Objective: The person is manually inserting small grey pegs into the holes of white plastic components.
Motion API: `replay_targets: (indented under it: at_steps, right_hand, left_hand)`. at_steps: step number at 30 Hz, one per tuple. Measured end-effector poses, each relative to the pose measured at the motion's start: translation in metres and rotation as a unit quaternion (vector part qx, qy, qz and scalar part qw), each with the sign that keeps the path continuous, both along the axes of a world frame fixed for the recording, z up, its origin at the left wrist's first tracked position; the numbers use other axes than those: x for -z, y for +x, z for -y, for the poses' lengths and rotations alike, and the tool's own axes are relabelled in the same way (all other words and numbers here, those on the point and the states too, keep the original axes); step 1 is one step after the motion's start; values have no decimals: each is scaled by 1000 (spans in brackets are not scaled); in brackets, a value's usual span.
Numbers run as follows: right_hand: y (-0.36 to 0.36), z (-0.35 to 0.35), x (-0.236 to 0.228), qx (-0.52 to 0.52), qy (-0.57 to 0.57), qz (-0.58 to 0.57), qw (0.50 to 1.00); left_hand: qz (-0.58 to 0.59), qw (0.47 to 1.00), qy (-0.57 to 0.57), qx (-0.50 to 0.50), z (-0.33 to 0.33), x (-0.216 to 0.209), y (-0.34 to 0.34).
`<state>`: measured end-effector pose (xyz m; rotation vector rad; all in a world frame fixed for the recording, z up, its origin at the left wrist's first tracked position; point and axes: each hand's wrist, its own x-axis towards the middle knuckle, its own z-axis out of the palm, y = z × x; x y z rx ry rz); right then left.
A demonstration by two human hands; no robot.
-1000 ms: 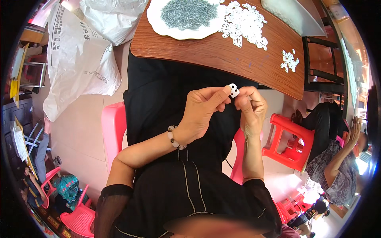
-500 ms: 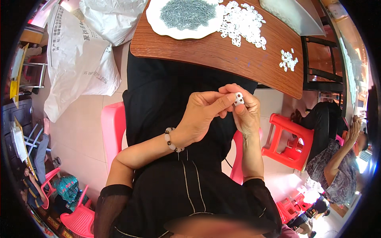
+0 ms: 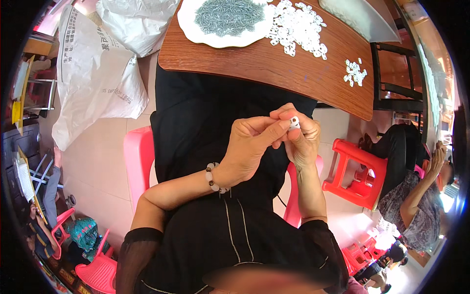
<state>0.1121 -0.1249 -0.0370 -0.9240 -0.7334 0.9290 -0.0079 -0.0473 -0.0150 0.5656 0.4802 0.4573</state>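
You have one small white plastic piece (image 3: 294,122) pinched between both hands, raised above your lap and just short of the near edge of the wooden bench (image 3: 274,63). Your left hand (image 3: 252,144) is curled, thumb and forefinger pressed against the piece from its left; your right hand (image 3: 301,139) is closed around it from below and the right, so most of the piece is hidden and I cannot tell whether a pin is already in it. Judging by the bench, most of the work looks to be ahead of you: the white plate (image 3: 220,36) at the far side of the bench is heaped with small grey metal pins (image 3: 227,14), a broad pile of white pieces (image 3: 296,27) lies just right of the plate, and only a small cluster of white pieces (image 3: 355,72) sits apart toward the bench's right end, possibly the finished ones.
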Motion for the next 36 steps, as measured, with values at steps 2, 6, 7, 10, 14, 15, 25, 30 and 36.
replay_targets:
  at_steps: [2, 6, 7, 10, 14, 15, 25, 30, 36]
  right_hand:
    - [0, 1, 0, -1, 0, -1, 1000]
    - [0, 1, 0, -1, 3, -4, 1000]
    - [0, 2, -1, -2, -1, -8, 1000]
    - [-1, 0, 1, 26, 10, 23, 999]
    - [-2, -2, 1, 41, 14, 52, 998]
    - [-2, 0, 1, 41, 6, 49, 998]
    - [-6, -2, 1, 72, 13, 88, 993]
    - [-4, -3, 2, 49, 7, 86, 995]
    - [-3, -2, 1, 14, -13, 38, 999]
  left_hand:
    - [3, 1000, 0, 2, 1, 0, -1]
    - [7, 1000, 2, 8, 2, 1, -1]
    - [6, 1000, -2, 7, 2, 1, -2]
    - [11, 1000, -16, 6, 4, 1, -1]
    - [14, 999, -48, 4, 8, 1, 0]
    - [20, 998, -56, 2, 9, 3, 0]
    - [13, 994, -104, -19, 15, -2, 2]
    - [16, 995, -96, -16, 11, 1, 1]
    - [1, 997, -80, -13, 7, -8, -1]
